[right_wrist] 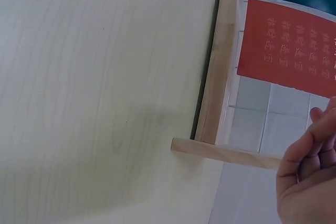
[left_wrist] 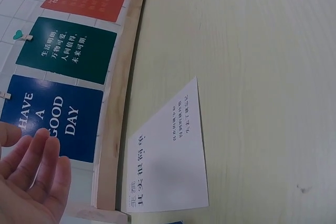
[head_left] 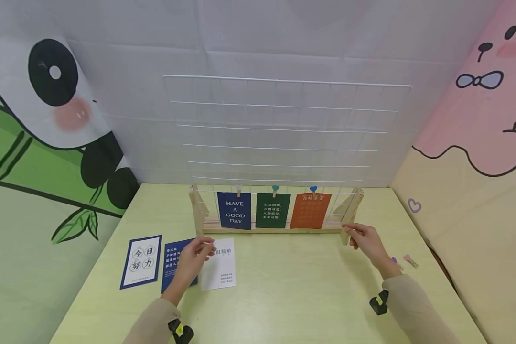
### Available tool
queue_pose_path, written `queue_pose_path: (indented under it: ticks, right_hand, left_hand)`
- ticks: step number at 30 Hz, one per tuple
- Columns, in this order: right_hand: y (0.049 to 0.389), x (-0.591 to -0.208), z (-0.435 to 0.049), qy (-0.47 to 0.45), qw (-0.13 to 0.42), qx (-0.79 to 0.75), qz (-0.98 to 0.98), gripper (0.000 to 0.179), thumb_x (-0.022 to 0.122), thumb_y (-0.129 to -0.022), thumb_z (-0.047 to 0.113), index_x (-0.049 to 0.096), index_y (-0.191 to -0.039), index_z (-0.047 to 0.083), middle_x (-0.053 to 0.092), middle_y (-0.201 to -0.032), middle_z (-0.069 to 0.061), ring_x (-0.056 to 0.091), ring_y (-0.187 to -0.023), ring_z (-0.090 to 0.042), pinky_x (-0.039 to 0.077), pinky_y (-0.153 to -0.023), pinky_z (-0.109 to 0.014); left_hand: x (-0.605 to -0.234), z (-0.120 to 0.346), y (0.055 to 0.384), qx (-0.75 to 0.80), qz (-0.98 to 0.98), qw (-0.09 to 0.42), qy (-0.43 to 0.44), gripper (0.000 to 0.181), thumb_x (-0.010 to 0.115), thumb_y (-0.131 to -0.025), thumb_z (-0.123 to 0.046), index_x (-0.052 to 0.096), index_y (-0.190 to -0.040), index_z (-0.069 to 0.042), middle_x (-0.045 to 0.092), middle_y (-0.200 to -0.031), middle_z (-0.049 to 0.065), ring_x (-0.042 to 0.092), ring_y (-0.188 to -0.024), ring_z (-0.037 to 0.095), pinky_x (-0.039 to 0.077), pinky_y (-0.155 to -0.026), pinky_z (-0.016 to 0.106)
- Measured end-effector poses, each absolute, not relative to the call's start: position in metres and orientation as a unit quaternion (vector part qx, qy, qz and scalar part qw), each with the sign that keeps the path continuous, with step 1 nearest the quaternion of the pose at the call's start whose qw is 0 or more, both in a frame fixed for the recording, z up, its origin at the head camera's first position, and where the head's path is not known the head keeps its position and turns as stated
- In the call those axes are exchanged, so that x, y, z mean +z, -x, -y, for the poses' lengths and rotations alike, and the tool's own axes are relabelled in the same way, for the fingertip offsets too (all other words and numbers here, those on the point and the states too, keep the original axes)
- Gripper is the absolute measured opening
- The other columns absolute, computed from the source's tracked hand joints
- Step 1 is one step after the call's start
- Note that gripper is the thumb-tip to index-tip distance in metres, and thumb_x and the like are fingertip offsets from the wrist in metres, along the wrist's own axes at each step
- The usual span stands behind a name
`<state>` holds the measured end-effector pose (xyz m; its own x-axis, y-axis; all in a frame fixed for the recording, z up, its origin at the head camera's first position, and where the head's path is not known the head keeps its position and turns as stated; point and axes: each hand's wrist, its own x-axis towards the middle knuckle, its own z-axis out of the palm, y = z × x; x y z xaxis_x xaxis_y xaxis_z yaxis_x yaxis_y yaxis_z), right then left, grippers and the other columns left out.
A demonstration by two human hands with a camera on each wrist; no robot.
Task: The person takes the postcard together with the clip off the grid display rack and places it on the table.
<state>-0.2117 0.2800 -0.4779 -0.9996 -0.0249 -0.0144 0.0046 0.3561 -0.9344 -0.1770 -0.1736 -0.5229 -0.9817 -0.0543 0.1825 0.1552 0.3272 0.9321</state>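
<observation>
My left hand (head_left: 194,258) hovers over the tabletop cards, fingers loosely bent and holding nothing. In the left wrist view it overlaps the navy "HAVE A GOOD DAY" card (left_wrist: 60,114). My right hand (head_left: 364,241) is beside the right end of the wooden rack base (head_left: 275,231), its fingers loosely curled with nothing visible between them. Clipped in a row on the white wire grid (head_left: 284,131) are that navy card, a green card (head_left: 273,210) and an orange-red card (head_left: 310,211). Small clothespins with heart tops hold them, including a teal one (head_left: 275,190) and a blue one (head_left: 313,190).
On the table's left lie a blue-bordered white card (head_left: 140,262), a blue card (head_left: 170,267) partly hidden by my left forearm, and a white card (head_left: 219,272). Loose clothespins (head_left: 410,261) lie right of my right wrist. Printed cloth walls enclose the table.
</observation>
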Motion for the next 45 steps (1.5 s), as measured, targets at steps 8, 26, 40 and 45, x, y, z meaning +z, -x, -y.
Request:
queue_pose_path:
  ticks: [8, 26, 40, 45]
  right_hand:
    - [0.212, -0.476, -0.267, 0.01, 0.02, -0.572, -0.82, 0.03, 0.049, -0.091, 0.01, 0.053, -0.113, -0.01, 0.051, -0.061, -0.011, 0.044, -0.05, -0.009, 0.042, -0.045, -0.022]
    - [0.226, -0.475, -0.238, 0.035, 0.041, -0.564, -0.824, 0.031, 0.052, -0.09, 0.014, 0.055, -0.111, -0.008, 0.052, -0.059, -0.006, 0.044, -0.048, -0.009, 0.043, -0.045, -0.024]
    - [0.233, -0.472, -0.214, 0.054, 0.044, -0.553, -0.831, 0.031, 0.053, -0.089, 0.017, 0.057, -0.11, -0.006, 0.054, -0.06, -0.008, 0.047, -0.049, -0.013, 0.046, -0.049, -0.031]
    - [0.236, -0.47, -0.206, 0.053, 0.05, -0.545, -0.835, 0.034, 0.054, -0.089, 0.021, 0.057, -0.111, -0.005, 0.055, -0.062, -0.005, 0.049, -0.053, -0.018, 0.045, -0.049, -0.028]
  left_hand:
    - [-0.528, 0.167, 0.186, -0.555, 0.83, 0.043, -0.032, 0.021, 0.052, -0.09, -0.024, 0.059, -0.1, -0.008, 0.063, -0.087, 0.006, 0.06, -0.077, 0.018, 0.051, -0.064, 0.03]
    - [-0.506, 0.156, 0.193, -0.527, 0.849, 0.024, -0.031, 0.021, 0.056, -0.087, -0.014, 0.059, -0.103, 0.0, 0.06, -0.089, 0.007, 0.057, -0.079, 0.02, 0.048, -0.062, 0.026]
    - [-0.505, 0.153, 0.201, -0.507, 0.86, 0.052, 0.002, 0.021, 0.054, -0.088, -0.015, 0.058, -0.103, -0.001, 0.059, -0.097, 0.009, 0.054, -0.087, 0.025, 0.047, -0.072, 0.036]
    - [-0.505, 0.15, 0.207, -0.518, 0.855, 0.039, -0.001, 0.022, 0.054, -0.088, -0.014, 0.057, -0.105, 0.0, 0.057, -0.102, 0.01, 0.053, -0.091, 0.026, 0.045, -0.078, 0.039]
